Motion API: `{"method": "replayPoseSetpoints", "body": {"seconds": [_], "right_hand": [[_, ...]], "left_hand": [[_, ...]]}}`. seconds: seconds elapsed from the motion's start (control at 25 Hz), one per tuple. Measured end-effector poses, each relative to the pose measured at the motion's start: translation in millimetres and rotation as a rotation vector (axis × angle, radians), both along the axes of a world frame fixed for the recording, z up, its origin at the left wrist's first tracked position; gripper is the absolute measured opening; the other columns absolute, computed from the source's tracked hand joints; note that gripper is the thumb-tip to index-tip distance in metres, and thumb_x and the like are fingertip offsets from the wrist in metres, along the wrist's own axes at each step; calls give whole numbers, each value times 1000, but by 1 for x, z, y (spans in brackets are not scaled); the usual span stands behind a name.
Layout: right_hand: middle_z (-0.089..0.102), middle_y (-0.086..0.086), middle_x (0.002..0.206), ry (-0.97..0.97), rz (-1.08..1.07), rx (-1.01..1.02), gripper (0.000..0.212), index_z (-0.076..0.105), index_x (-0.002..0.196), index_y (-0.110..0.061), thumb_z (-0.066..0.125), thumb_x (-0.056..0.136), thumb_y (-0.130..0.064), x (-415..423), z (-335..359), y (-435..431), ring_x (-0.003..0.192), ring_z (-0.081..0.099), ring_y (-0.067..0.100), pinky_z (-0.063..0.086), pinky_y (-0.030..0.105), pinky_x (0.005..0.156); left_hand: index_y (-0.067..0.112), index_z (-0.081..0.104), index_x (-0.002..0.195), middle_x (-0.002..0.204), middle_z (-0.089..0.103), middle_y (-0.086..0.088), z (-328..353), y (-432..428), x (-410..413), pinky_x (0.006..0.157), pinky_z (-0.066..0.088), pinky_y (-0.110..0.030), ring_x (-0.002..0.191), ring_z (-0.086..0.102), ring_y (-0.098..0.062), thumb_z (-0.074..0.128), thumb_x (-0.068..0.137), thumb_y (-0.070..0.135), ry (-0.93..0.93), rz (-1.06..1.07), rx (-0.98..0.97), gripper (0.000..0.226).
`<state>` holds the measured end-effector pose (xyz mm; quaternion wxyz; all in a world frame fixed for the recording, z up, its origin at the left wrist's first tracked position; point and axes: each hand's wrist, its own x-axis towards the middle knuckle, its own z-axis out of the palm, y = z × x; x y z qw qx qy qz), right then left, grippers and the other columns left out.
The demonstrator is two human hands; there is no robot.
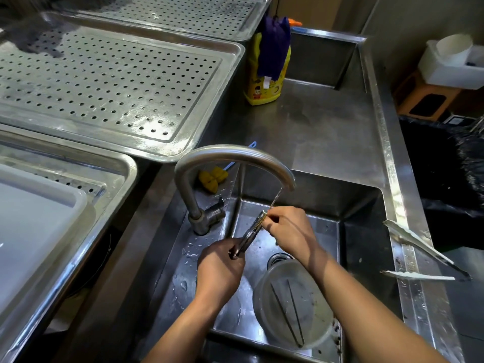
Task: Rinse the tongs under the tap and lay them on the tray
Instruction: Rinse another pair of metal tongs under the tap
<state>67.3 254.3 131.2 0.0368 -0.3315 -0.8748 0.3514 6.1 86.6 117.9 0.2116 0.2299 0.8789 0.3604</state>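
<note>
Tongs [252, 231] under the running tap [235, 152], rinse in hand.
Your left hand [219, 269] grips the handle end, your right hand [288, 229] pinches the tips, over the sink [366, 218]; laying them on the tray [183, 142] remains.

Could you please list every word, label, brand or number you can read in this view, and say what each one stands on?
No text here is readable.
On the yellow bottle: a printed label with a cartoon figure, its lettering too blurred to read.
On the white tag of the purple cloth draped over that bottle: too small to tell whether it bears print.
On the tongs and tap: no markings show.
</note>
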Motion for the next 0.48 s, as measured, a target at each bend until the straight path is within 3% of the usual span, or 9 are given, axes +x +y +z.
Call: {"method": "replayPoseSetpoints", "body": {"seconds": [0.12,0.28,0.48], "right_hand": [[61,11,63,-22,106,196,23,55,64,-5,55,84,-15,0,1,7,63,55,28,44,38,59],[64,10,59,10,23,-22,18,65,67,-8,55,80,-16,3,-2,7,55,61,26,56,45,55],[67,11,64,-17,-6,26,14,69,76,-9,58,80,-15,-4,-2,7,58,65,28,58,43,54]], "left_hand": [[30,57,60,50,52,3,0,-1,0,46,32,-17,50,48,-12,61,80,18,23,-32,-2,24],[29,57,60,50,53,5,1,-2,0,45,33,-17,49,48,-11,64,80,18,33,-7,-1,24],[29,57,59,50,52,4,1,1,1,46,33,-21,50,50,-13,62,80,19,33,4,-12,24]]}}
